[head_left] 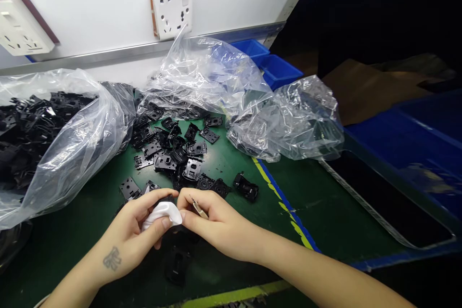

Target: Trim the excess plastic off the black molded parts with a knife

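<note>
Your left hand (139,226) has its grip clamped on a white cloth (162,212), a dark part (166,198) showing just behind it; the cloth's long axis runs roughly left to right, reaching toward your right hand (212,219), so the left is nearer, holding it; your right grip is curled round a small pointed tool (199,209), tip angled up and left, fingertips beside the cloth's edge; whether they pinch it, you cannot tell.
</note>
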{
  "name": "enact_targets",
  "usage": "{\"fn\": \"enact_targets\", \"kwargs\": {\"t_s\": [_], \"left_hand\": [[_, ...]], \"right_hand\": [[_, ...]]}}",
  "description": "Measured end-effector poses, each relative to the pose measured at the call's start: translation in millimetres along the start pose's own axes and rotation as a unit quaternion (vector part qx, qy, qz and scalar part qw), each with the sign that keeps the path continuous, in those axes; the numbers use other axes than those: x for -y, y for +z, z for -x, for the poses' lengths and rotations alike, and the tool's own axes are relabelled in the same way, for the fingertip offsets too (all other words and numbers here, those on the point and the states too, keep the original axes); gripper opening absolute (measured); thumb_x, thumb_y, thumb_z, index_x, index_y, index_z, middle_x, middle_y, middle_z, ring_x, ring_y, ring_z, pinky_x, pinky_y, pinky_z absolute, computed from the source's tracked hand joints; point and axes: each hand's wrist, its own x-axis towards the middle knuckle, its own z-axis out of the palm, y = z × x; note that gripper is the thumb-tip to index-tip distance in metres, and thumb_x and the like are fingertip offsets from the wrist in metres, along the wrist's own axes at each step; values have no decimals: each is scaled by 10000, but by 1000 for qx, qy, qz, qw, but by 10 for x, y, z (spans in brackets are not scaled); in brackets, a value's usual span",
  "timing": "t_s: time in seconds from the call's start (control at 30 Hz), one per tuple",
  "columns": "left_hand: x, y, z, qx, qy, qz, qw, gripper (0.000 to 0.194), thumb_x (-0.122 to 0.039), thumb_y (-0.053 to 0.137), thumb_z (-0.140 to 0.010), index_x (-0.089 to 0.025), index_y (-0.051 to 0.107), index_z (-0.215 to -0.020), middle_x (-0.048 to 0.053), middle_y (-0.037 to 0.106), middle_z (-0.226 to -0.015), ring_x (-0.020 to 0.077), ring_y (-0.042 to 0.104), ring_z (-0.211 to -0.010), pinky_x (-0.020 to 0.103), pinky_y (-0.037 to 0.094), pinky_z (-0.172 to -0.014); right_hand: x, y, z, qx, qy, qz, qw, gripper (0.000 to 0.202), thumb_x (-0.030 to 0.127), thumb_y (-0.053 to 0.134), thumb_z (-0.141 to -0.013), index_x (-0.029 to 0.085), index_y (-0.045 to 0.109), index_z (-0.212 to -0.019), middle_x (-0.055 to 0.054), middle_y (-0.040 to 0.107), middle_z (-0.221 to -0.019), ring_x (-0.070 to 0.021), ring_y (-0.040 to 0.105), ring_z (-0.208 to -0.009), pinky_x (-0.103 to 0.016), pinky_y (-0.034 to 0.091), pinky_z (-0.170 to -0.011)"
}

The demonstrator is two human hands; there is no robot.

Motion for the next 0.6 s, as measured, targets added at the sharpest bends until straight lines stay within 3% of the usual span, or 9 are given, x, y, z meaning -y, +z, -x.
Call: {"fn": "enact_targets", "kwargs": {"t_s": [0.13, 0.23, 0.33, 0.43, 0.53, 0.6], "left_hand": [[-70, -112, 70, 51, -6, 55, 997, 557, -289, 480, -929, -262, 328, -1465, -12, 582, -619, 109, 436, -526, 219, 342, -503], [-123, -165, 109, 3, 3, 55, 998, 609, -225, 499, -864, -336, 357, -1446, 16, 606, -814, 114, 467, -570, 222, 347, -503], [-112, -143, 114, -66, 63, -42, 995, 549, -278, 563, -848, -379, 444, -1375, 15, 543, -989, 122, 501, -681, 232, 403, -597], [-40, -75, 85, -89, 134, -186, 969, 598, -319, 693, -790, -396, 448, -1330, 7, 536, -1009, 162, 543, -807, 246, 426, -668], [14, -38, 48, -126, 194, -287, 930, 520, -295, 738, -755, -335, 511, -1220, 23, 564, -996, 192, 556, -846, 250, 429, -645], [0, -46, 39, -126, 204, -303, 922, 464, -281, 726, -763, -298, 530, -1183, 17, 563, -919, 183, 550, -787, 253, 429, -627]], "right_hand": [[24, -55, -11, -3, 15, -45, 999, 192, 302, 516, -853, 200, 448, -705, 68, 407, -565, -84, 328, -478, -217, 255, -461], [28, -85, -20, -15, 25, -70, 997, 207, 323, 541, -841, 206, 438, -704, 80, 392, -522, -78, 341, -433, -200, 260, -423], [20, -85, -34, -25, 33, -89, 995, 227, 338, 575, -827, 201, 447, -698, 86, 386, -505, -72, 345, -422, -186, 262, -407], [6, -61, -48, -22, 43, -109, 993, 233, 352, 583, -814, 198, 453, -698, 91, 392, -505, -61, 343, -413, -171, 267, -393], [-6, -34, -52, -7, 58, -129, 990, 257, 382, 604, -801, 192, 464, -696, 87, 417, -513, -53, 349, -406, -164, 270, -382], [-8, -26, -48, 4, 67, -138, 988, 294, 422, 630, -789, 190, 472, -700, 80, 442, -521, -52, 359, -402, -164, 270, -374]]}}
